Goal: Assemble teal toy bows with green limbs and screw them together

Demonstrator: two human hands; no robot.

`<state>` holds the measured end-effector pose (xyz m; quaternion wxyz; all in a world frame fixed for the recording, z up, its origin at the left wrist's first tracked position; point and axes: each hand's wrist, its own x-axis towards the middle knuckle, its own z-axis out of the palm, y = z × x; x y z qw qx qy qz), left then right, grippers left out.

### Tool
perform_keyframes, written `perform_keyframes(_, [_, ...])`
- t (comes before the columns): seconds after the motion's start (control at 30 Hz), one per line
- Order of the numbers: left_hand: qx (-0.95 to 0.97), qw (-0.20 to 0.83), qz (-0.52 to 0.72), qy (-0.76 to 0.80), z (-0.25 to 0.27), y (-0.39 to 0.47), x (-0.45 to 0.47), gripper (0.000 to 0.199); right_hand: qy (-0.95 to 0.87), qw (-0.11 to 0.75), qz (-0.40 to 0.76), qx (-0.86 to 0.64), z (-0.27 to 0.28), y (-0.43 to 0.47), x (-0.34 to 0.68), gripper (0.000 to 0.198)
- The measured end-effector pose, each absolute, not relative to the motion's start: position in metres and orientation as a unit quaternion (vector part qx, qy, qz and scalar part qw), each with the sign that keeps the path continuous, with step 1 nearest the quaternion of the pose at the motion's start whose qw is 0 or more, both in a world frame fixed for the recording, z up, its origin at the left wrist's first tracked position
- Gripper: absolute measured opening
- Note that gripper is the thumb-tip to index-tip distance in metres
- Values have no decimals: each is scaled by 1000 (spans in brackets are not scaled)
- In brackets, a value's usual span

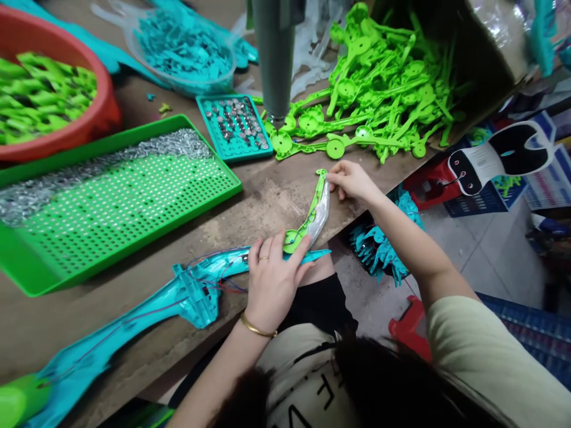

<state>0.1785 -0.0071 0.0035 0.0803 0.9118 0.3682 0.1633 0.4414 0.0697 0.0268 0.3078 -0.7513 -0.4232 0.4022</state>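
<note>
A curved green plastic part (291,239) with a translucent silvery piece (319,219) along its right side lies at the table's front edge. Thin dark wire runs along the seam between them. My left hand (274,282) presses over the lower end of this pair, thumb across it, and lies on top of a long blue plastic shell (156,300) too. That shell has red and blue wires and a green end at lower left. At the upper tip, my right hand (350,181) pinches the edge of the silvery piece, fingertips partly hidden.
A green perforated tray (134,220) holds small screws. Behind it are a red tub (100,77) of green parts, a bowl of blue pieces (187,44) and a blue tray of metal discs (234,128). A grey vertical tool (274,65) hangs before piled green parts (379,89).
</note>
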Motion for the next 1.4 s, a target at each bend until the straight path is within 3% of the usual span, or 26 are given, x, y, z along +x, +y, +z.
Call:
perform_keyframes(0.13, [914,78,162,363,3,-7,176,48,-425,313,406,-746,24,78,440,17])
perform_keyframes(0.43, [918,67,154,359,2,-5,175,49,-463,215,410,-756,29,71,450,9])
perform_keyframes(0.57, [921,67,153,353,2,-3,174,49,-555,161,248,-778,37,73,452,16])
perform_keyframes(0.7, [920,66,159,352,3,-2,173,47,-633,133,-7,-762,36,91,457,45])
perform_keyframes(0.77, [920,68,160,352,3,-2,174,47,-654,92,-65,-748,31,101,461,57])
perform_keyframes(1.13, [919,66,151,357,1,-3,175,47,-724,60,-83,-682,30,95,466,47])
perform_keyframes(1.27, [919,58,158,355,0,-3,174,48,-745,79,-48,-660,36,110,482,44])
perform_keyframes(1.4, [923,38,156,349,-1,-3,173,48,-694,165,-13,-700,50,139,513,34])
